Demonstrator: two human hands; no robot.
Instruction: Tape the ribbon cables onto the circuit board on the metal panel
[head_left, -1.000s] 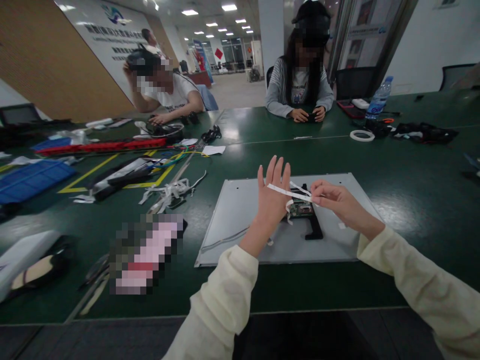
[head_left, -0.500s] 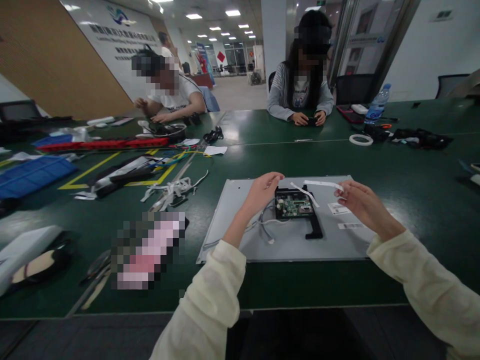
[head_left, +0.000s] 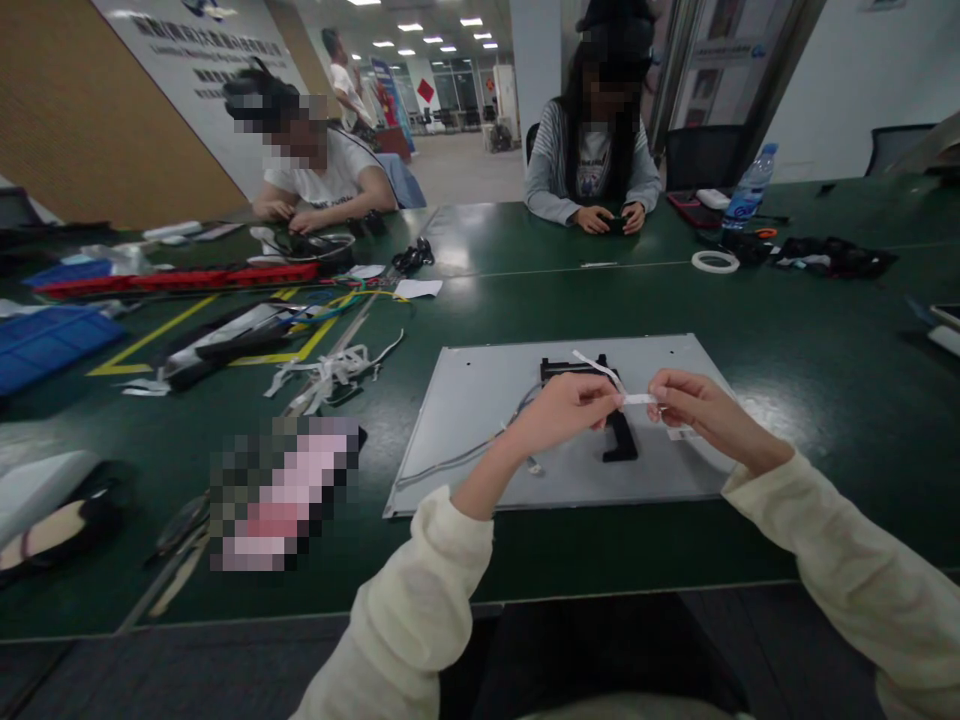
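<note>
A thin white strip (head_left: 639, 399) is stretched between my two hands above a flat grey panel (head_left: 472, 400). My left hand (head_left: 574, 405) pinches its left end, and my right hand (head_left: 694, 410) pinches the right end. A narrow white length (head_left: 592, 366) sticks up from behind my left fingers; whether it belongs to the same strip I cannot tell. Below the hands, a black bracket (head_left: 621, 445) lies on the panel. The green circuit board seen earlier is hidden behind my left hand. Grey cables (head_left: 450, 466) run across the panel's left part.
Left of the panel lie a tangle of white strips (head_left: 334, 375) and a phone-like pink item (head_left: 292, 495), blurred out. A tape roll (head_left: 715, 262) and a water bottle (head_left: 752, 190) are at the far right. Two people (head_left: 596, 150) sit across the table.
My hands have come closer together, the left moving right and down over the circuit board. My left hand has taken hold of the white strip that hung from my right. The view has shifted slightly.
</note>
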